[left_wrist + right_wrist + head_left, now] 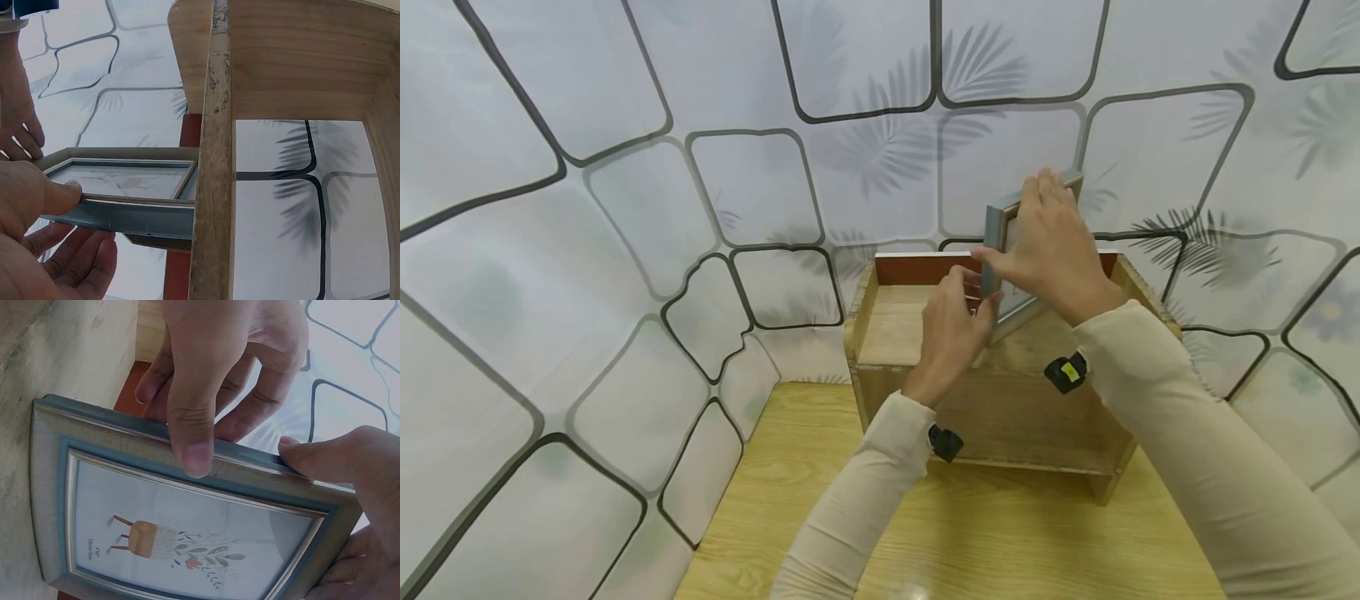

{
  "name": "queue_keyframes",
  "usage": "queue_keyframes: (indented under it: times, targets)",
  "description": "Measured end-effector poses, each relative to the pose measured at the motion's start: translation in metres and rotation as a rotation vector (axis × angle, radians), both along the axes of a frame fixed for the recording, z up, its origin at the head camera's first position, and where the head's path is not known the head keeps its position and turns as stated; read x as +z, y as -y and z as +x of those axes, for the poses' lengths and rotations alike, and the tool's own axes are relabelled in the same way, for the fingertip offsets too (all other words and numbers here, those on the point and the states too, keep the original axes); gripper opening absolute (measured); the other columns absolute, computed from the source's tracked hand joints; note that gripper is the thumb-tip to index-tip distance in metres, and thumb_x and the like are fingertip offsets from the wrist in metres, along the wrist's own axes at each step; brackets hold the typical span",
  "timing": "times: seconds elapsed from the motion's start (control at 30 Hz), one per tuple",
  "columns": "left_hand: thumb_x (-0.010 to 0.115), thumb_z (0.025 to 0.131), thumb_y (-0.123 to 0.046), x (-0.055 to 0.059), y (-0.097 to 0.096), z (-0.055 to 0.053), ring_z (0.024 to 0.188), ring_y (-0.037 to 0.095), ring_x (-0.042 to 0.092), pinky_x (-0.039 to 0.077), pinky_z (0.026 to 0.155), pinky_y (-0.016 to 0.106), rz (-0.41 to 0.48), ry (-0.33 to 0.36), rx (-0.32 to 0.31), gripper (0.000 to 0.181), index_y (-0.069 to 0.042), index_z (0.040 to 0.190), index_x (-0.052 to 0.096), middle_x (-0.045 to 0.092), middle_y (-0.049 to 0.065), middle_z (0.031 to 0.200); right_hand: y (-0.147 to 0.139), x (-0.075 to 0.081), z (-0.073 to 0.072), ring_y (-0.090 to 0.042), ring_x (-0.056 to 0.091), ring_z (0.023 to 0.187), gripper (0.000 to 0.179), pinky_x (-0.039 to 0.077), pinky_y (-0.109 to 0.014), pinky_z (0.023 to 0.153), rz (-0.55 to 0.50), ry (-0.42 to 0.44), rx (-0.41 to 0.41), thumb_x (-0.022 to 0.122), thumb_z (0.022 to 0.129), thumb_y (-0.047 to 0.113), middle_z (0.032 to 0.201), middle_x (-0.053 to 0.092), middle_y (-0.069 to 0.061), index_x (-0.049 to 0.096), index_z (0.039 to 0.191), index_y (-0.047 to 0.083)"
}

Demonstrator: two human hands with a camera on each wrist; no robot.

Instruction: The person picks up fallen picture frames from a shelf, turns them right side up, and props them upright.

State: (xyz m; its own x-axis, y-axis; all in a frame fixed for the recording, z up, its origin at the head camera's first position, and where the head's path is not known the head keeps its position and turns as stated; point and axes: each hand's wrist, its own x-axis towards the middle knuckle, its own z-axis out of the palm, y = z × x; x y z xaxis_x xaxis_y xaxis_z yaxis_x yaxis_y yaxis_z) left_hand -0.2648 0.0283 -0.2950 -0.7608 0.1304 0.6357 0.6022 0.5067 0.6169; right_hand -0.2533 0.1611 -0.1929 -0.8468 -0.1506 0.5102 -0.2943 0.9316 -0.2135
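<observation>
A grey-blue picture frame stands tilted on the top of a small wooden shelf. In the right wrist view its picture shows a vase on a brown stool with flowers. My left hand pinches the frame's left side low down, thumb on the front and fingers behind. My right hand grips the upper end, fingers over the top edge and thumb against the left side. The frame's lower edge meets the shelf top in the right wrist view.
The shelf has raised wooden sides and a reddish-brown back strip. It stands on a wood-grain table close to patterned wall covering. A black wrist camera sits by the right cuff, another by the left.
</observation>
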Motion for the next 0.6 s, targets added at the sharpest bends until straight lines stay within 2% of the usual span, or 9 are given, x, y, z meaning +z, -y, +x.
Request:
queue_keyframes:
  times: [0.17, 0.47, 0.6]
  targets:
    - [0.072, 0.096, -0.022, -0.002, -0.004, 0.001, 0.089, 0.017, 0.070, 0.054, 0.076, 0.026, -0.004, -0.017, 0.005, 0.027, -0.003, 0.111, 0.061, 0.070, 0.008, 0.103, -0.003, 0.002, 0.000, -0.052, 0.017, 0.148, 0.106, 0.020, -0.057, 0.119, 0.003, 0.023, 0.011, 0.076, 0.088, 0.043, 0.156, 0.018, -0.041, 0.019, 0.149, -0.022]
    - [0.073, 0.096, -0.023, -0.004, -0.011, 0.006, 0.087, 0.019, 0.071, 0.052, 0.073, 0.023, -0.022, -0.062, 0.006, 0.027, -0.003, 0.109, 0.060, 0.069, 0.009, 0.100, -0.013, 0.007, 0.001, -0.052, 0.027, 0.144, 0.101, 0.027, -0.061, 0.115, -0.025, 0.043, 0.085, 0.080, 0.085, 0.034, 0.153, 0.029, -0.039, 0.024, 0.148, -0.022]
    - [0.073, 0.096, -0.022, -0.004, -0.014, 0.007, 0.086, 0.018, 0.071, 0.052, 0.073, 0.020, -0.027, -0.078, -0.005, 0.026, -0.003, 0.108, 0.059, 0.068, 0.009, 0.099, -0.017, 0.010, 0.000, -0.053, 0.028, 0.143, 0.101, 0.028, -0.063, 0.113, -0.033, 0.069, 0.097, 0.080, 0.084, 0.032, 0.154, 0.027, -0.039, 0.023, 0.149, -0.020]
